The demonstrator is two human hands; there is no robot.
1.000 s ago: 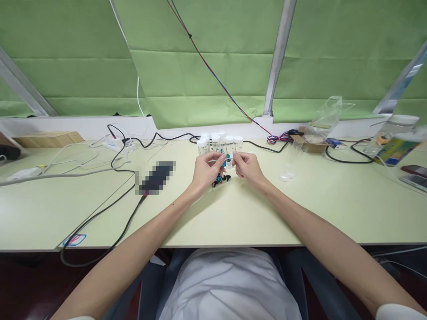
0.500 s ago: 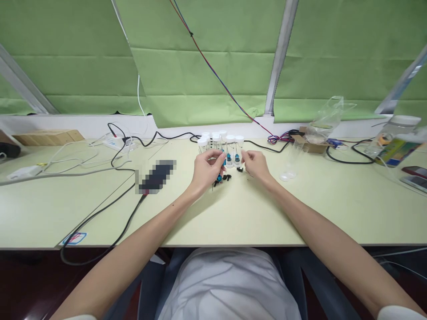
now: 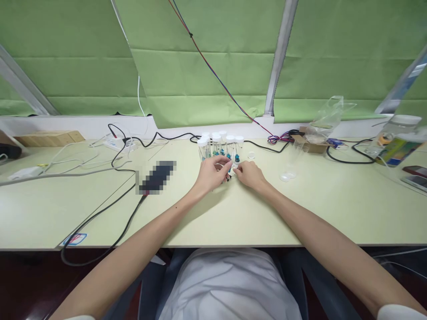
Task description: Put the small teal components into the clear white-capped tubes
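Note:
My left hand is closed in a pinch, with a small blue part at its fingertips. Close beside it, my right hand has its thumb and forefinger pressed together low over the table; whatever they hold is too small to make out. Small black pieces lie by the fingertips, mostly covered by the hands. Directly behind stand several clear tubes with white caps, some with blue parts inside. A thin whitish ring rests behind my right hand.
Clear empty tubes lie to the right. Farther off are a cardboard box with a plastic bag and a clear jar. On the left are a blurred-out dark device, black cables and a power strip.
My right hand has moved left and slightly down, close to my left hand. My left hand has shifted a little right and lower. The whitish ring behind my right hand now shows.

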